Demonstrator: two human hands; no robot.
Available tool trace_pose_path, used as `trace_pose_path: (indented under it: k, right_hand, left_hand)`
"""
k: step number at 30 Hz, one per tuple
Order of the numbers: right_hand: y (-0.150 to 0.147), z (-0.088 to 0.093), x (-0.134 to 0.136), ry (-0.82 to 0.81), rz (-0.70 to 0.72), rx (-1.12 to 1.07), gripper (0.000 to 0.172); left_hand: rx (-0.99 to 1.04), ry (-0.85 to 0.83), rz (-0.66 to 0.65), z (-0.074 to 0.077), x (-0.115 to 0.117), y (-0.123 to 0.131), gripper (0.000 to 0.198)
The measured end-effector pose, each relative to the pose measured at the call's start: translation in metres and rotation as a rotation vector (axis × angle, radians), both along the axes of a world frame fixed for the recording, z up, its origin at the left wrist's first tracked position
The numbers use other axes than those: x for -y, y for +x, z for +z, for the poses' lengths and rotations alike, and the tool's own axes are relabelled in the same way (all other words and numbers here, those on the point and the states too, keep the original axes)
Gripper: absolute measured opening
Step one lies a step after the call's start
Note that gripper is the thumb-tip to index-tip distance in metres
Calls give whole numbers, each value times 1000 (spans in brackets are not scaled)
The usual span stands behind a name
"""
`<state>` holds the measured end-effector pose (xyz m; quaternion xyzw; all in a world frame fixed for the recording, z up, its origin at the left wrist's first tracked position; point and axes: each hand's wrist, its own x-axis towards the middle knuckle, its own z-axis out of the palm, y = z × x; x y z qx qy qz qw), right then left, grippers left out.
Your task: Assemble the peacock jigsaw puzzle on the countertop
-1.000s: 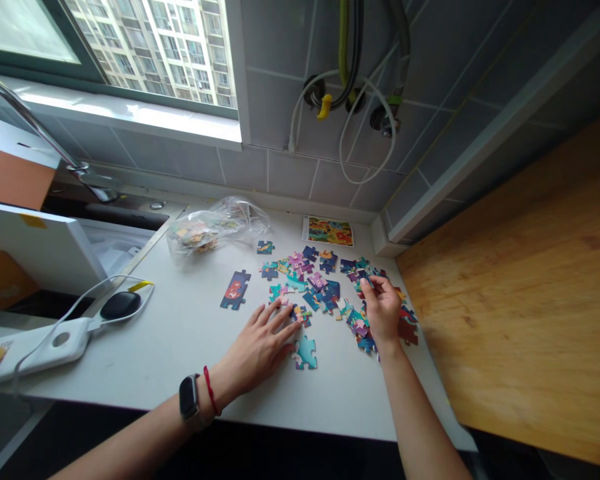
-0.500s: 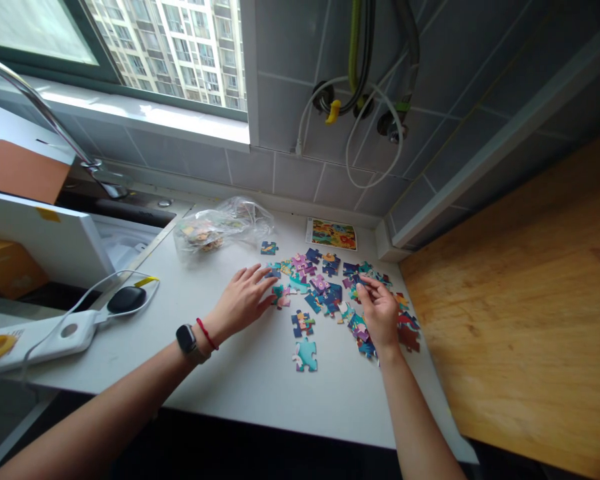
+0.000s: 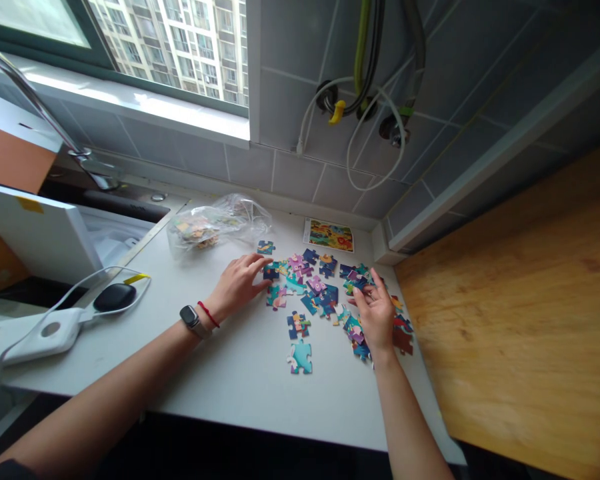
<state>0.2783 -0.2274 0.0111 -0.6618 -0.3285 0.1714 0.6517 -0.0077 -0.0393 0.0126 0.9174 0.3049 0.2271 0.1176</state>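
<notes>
My left hand [image 3: 237, 280], with a watch and a red string on its wrist, rests low over the white countertop. Its fingers and thumb are apart beside a dark blue jigsaw piece [image 3: 271, 271]. Just below the thumb lies a teal and pink piece [image 3: 277, 297]. My right hand [image 3: 376, 308] hovers over the right part of the jigsaw pile, thumb and fingers spread, with nothing visible between them. Under its fingertips are dark blue and green pieces [image 3: 356, 280], partly covered. Two joined pieces [image 3: 299, 325] and a light teal piece [image 3: 301, 357] lie nearer the front.
A picture card [image 3: 329, 235] lies at the back. Left of it is a clear plastic bag [image 3: 215, 227] holding more pieces. A white power strip [image 3: 55, 337] with a black plug sits at far left, near the sink and faucet [image 3: 87, 160]. A wooden board [image 3: 520, 307] borders the right.
My right hand's fingers have spread from a pinch near a dark piece. The left hand has drawn slightly back and up, and the whole view has shifted a little.
</notes>
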Motion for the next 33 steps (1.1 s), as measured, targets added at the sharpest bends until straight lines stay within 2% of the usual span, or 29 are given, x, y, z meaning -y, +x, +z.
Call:
trace_pose_path:
  k: [4, 11, 14, 18, 22, 24, 26, 30, 33]
  right_hand:
    - [0, -3, 0, -12, 6, -13, 59]
    - [2, -7, 0, -68, 23, 5, 53]
    - [4, -9, 0, -88, 1, 53, 48]
    - [4, -10, -1, -89, 1, 43, 46]
    - [1, -7, -3, -76, 1, 9, 46]
    - [-2, -3, -3, -65, 7, -32, 46]
    - [-5, 1, -4, -53, 18, -77, 46]
    - [-14, 10, -4, -52, 56, -124, 44]
    - [-23, 13, -5, -65, 92, -128, 42]
  left_hand:
    - [51, 3, -13, -3, 1, 0, 37]
    - [99, -18, -31, -9, -1, -2, 33]
    - [203, -94, -21, -8, -2, -3, 31]
    - [397, -353, -21, 1, -4, -4, 31]
    - [531, -816, -9, 18, 3, 3, 41]
    - [515, -1065, -79, 25, 12, 13, 45]
    - [452, -1244, -165, 27, 25, 27, 47]
    - [339, -1374, -246, 21, 52, 55, 47]
    - [341, -1514, -242, 14, 65, 62, 51]
